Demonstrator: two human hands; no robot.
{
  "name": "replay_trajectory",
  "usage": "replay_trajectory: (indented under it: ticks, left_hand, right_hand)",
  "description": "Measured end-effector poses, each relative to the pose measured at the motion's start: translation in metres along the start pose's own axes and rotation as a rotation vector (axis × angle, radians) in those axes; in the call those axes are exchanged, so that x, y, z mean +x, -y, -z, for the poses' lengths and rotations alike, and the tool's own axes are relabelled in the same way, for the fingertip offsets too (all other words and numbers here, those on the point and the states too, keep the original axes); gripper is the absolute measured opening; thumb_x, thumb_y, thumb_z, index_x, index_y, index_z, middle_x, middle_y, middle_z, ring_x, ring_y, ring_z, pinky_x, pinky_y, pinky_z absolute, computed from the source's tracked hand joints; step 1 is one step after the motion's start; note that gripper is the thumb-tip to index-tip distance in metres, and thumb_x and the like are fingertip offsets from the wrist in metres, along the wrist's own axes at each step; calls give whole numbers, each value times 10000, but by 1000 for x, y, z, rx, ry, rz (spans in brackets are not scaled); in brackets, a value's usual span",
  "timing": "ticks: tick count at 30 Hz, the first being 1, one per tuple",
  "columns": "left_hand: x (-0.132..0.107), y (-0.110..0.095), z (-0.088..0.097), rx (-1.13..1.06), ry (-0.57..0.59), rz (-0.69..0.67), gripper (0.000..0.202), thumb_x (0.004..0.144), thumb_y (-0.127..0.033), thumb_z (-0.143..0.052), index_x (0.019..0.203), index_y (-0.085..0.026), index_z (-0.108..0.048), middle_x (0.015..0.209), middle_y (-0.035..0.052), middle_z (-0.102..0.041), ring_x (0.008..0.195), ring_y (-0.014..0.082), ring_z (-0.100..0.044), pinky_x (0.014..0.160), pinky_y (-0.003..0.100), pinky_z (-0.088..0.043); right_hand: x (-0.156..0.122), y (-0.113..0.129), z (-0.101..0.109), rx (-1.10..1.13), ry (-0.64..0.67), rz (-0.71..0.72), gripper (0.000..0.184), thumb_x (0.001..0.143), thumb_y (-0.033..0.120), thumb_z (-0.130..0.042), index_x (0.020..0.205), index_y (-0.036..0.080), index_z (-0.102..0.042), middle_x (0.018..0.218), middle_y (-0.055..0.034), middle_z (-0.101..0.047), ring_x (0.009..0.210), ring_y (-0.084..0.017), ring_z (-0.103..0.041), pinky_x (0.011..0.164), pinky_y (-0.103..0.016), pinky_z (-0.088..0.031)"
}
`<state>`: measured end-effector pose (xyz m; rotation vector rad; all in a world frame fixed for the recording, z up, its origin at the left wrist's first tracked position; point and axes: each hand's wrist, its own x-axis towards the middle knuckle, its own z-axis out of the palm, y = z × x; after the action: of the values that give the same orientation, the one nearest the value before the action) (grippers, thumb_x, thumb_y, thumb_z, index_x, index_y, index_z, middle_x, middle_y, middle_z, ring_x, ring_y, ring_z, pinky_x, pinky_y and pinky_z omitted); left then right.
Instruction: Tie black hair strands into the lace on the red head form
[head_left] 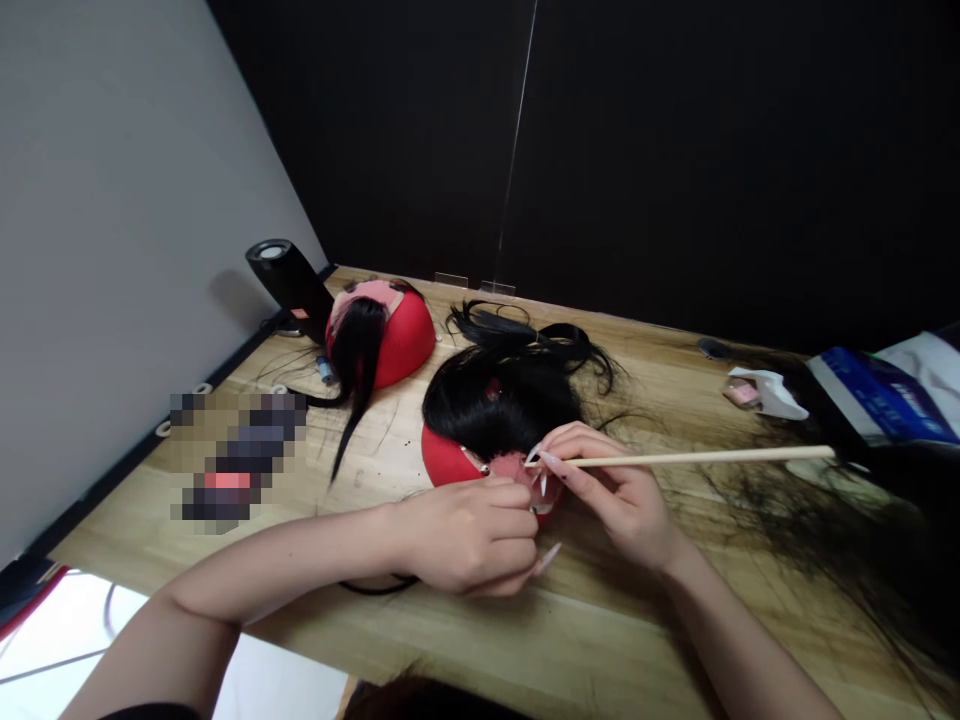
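A thin pale wooden stick (697,457) is pinched between the fingertips of my right hand (622,490), its long end pointing right. Its near tip meets a pink mesh patch (508,466) on a red dome-shaped head form (442,458). Long black hair (502,395) covers the back and top of that form. My left hand (476,535) is closed at the front of the form, fingers curled against the pink mesh; what it may pinch is hidden. Both hands have long pointed nails.
A second red head form (412,335) with pink mesh and black hair stands back left, beside a black cylindrical speaker (289,285). A hair bundle (517,325) lies behind. Loose dark hair (810,530), a blue-and-white package (885,395) and a torn white wrapper (780,393) are right.
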<state>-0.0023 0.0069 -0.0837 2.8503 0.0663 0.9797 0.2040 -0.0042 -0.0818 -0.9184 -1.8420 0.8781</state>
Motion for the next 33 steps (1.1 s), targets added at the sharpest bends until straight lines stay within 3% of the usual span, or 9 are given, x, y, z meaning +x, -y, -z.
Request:
replay_trajectory:
  ticks: [8, 14, 18, 28, 30, 33]
  left_hand:
    - [0, 2, 0, -8, -2, 10, 338, 927, -131, -483, 596, -158, -547, 614, 23, -521, 624, 142, -416, 630, 256, -439]
    - [-1, 3, -2, 0, -12, 4, 336, 918, -137, -487, 587, -161, -535, 612, 21, -523, 611, 140, -406, 613, 262, -424]
    - [-2, 3, -3, 4, 4, 12, 316, 915, -136, -492, 603, -164, -535, 629, 23, -532, 626, 140, -429, 617, 261, -431]
    - [-3, 3, -3, 42, -7, 15, 285, 900, -165, -547, 615, -163, -553, 635, 22, -543, 632, 142, -453, 632, 261, -451]
    - [-4, 3, -4, 41, -9, 12, 278, 899, -160, -541, 622, -160, -560, 642, 25, -552, 633, 141, -458, 643, 261, -453]
    - [-5, 5, -5, 37, -1, 4, 264, 905, -158, -524, 644, -159, -566, 661, 27, -569, 649, 137, -473, 680, 262, -465]
  right_hand:
    - [2, -2, -8, 95, -107, -182, 287, 926, 343, -596, 713, 169, -679, 780, -51, -673, 761, -142, -643, 719, -268, -530]
    - [5, -3, -12, 112, -194, -219, 332, 891, 383, -640, 636, 170, -646, 697, -44, -652, 697, -136, -644, 625, -237, -529]
    - [2, -5, -13, 70, -201, -191, 278, 912, 353, -618, 700, 174, -628, 720, -31, -654, 692, -122, -639, 653, -233, -532]
    - [-8, 0, -13, -161, -210, 42, 156, 915, 104, -552, 861, 213, -649, 906, -26, -686, 938, -141, -663, 825, -263, -529]
    - [-8, 1, -15, -165, -226, 31, 156, 914, 106, -552, 868, 214, -654, 876, -24, -690, 902, -142, -675, 794, -258, -543]
    - [-9, 1, -16, -129, -236, -32, 146, 926, 139, -551, 890, 208, -674, 801, -17, -677, 690, -110, -657, 648, -227, -550]
